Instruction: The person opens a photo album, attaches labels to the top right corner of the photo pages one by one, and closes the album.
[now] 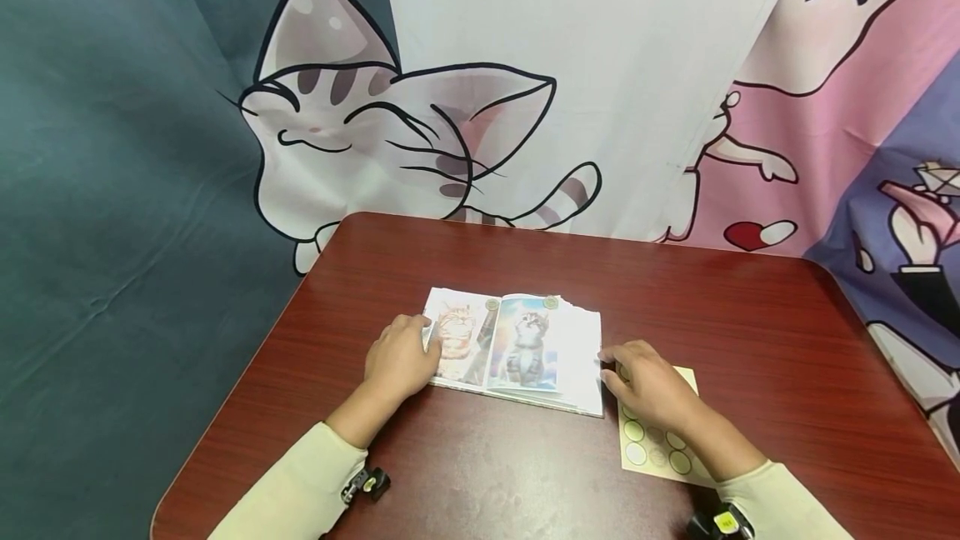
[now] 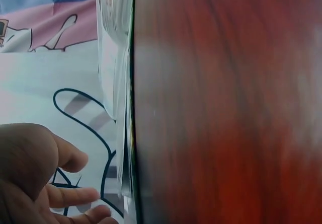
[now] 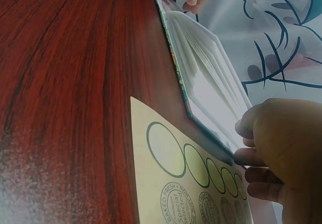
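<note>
An open book (image 1: 581, 357) lies on the table, showing a picture of an orange cat (image 1: 455, 332) on its left page and a grey kitten (image 1: 528, 340) on its right. Round stickers (image 1: 551, 302) sit near the top of both pictures. My left hand (image 1: 401, 357) rests at the book's left edge, thumb and fingers apart in the left wrist view. At the right edge, my right hand (image 1: 648, 382) touches the book with loosely bent fingers (image 3: 249, 157). Partly beneath that hand lies a yellowish sheet of round stickers (image 1: 636, 448).
The reddish-brown wooden table (image 1: 480, 473) extends around the book. Behind it hangs a cloth backdrop (image 1: 637, 107) printed with cartoon cats. Each wrist wears a small black camera (image 1: 372, 483).
</note>
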`<action>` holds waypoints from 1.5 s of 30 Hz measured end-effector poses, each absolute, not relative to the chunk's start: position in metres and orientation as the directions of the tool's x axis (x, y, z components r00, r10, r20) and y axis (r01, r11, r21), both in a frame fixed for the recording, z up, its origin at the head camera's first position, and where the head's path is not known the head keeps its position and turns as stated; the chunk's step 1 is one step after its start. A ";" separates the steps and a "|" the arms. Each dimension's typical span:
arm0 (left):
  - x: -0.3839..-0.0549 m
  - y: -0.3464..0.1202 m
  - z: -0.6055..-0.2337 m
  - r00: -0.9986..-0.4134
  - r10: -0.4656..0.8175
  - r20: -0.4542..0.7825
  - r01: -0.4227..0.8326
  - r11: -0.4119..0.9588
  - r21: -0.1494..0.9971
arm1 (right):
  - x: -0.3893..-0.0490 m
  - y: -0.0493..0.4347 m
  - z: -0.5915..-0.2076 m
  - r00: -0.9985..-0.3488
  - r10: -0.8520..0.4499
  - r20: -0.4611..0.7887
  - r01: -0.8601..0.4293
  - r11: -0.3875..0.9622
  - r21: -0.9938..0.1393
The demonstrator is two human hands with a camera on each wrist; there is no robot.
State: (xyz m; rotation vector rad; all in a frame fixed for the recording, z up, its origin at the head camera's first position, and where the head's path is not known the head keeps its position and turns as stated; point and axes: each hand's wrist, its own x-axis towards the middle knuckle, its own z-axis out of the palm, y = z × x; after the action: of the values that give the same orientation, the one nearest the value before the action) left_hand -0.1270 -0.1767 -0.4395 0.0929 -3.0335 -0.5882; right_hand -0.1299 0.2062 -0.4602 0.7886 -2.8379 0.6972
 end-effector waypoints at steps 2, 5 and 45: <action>-0.128 -0.180 -0.440 -0.997 -0.082 0.004 -0.075 0.930 0.359 | -0.130 0.207 -0.461 -0.855 -0.467 0.226 -0.519 0.757 -0.398; -0.129 -0.184 -0.441 -0.994 -0.097 -0.049 -0.108 0.935 0.338 | -0.129 0.207 -0.461 -0.850 -0.475 0.230 -0.527 0.753 -0.393; -0.143 -0.189 -0.437 -0.963 -0.131 -0.235 -0.212 0.908 0.361 | -0.126 0.209 -0.464 -0.856 -0.464 0.229 -0.517 0.760 -0.393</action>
State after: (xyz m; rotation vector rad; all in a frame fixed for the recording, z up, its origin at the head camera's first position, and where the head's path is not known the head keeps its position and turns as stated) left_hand -0.1432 -0.1885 -0.4375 0.2973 -3.2699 -0.6574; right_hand -0.1262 0.2086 -0.4639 0.7939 -2.8359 0.6860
